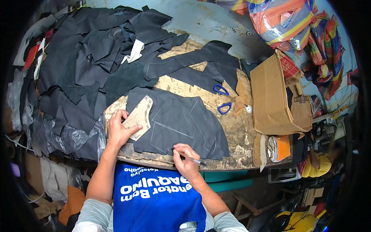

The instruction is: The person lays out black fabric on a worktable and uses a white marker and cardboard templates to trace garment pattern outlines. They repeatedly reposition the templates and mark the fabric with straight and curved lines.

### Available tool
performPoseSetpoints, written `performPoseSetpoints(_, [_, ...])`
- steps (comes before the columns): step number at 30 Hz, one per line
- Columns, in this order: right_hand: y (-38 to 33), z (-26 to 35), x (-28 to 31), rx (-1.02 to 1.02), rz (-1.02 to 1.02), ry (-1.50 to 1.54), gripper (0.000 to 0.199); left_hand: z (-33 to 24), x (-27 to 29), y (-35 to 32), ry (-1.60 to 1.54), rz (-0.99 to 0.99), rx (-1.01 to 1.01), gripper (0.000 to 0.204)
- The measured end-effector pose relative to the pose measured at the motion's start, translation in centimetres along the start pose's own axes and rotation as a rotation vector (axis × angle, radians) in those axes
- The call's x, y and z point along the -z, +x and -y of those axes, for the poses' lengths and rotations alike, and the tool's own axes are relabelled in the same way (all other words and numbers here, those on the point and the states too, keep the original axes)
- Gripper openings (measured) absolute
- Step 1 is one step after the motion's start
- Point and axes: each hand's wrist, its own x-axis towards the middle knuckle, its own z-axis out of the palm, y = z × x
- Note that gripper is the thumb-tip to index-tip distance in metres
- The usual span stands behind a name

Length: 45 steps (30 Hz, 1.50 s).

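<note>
A cluttered workshop for leather-like sheet material. At the left fingers [120, 113], a pale template [140, 116] on a black sheet [174, 120] with white outlines; beneath, a scarred wooden worktable [241, 149]; left and beyond, heaped black pieces [96, 46]; beyond and right of the right fingers [183, 147], 1 pair of blue-handled scissors [227, 93] and a cardboard box [270, 96].

Pale template [141, 114] atop marked black leather [174, 116], apparently

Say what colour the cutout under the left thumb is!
The cutout is pale beige, clearest in the head view.
</note>
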Motion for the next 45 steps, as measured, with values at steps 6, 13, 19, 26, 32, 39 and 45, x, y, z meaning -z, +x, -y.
performPoseSetpoints(6, [1.1,0.3,0.5,0.030,0.004,-0.089,0.005,-0.2,0.0,-0.3,-0.022,-0.006,0.011,0.053])
performPoseSetpoints(13, [11.1,-4.1,-1.1,-0.274,-0.034,0.104,0.008,-0.4,0.1,-0.2,-0.014,-0.016,0.003,0.054])
performPoseSetpoints(19, [12.0,-5.3,-2.2,-0.017,-0.102,-0.025,0.010,-0.4,0.0,-0.3,-0.027,-0.011,0.011,0.055])
performPoseSetpoints(26, [11.9,-5.2,-2.1,-0.024,-0.134,-0.024,0.006,-0.2,-0.2,-0.4,0.001,-0.036,-0.007,0.053])
performPoseSetpoints(32, [11.6,-5.3,-2.4,0.021,-0.211,-0.036,0.004,-1.3,0.2,0.0,-0.001,-0.007,0.045,0.051])
performPoseSetpoints(39, [11.5,-4.7,-0.2,-0.124,-0.343,-0.007,0.010,-4.9,0.0,1.6,0.041,0.301,0.229,0.032])
performPoseSetpoints(45, [7.4,-4.4,9.9,-0.279,-0.672,-0.159,0.022,-6.0,-1.6,3.7,0.100,0.506,0.089,0.033])
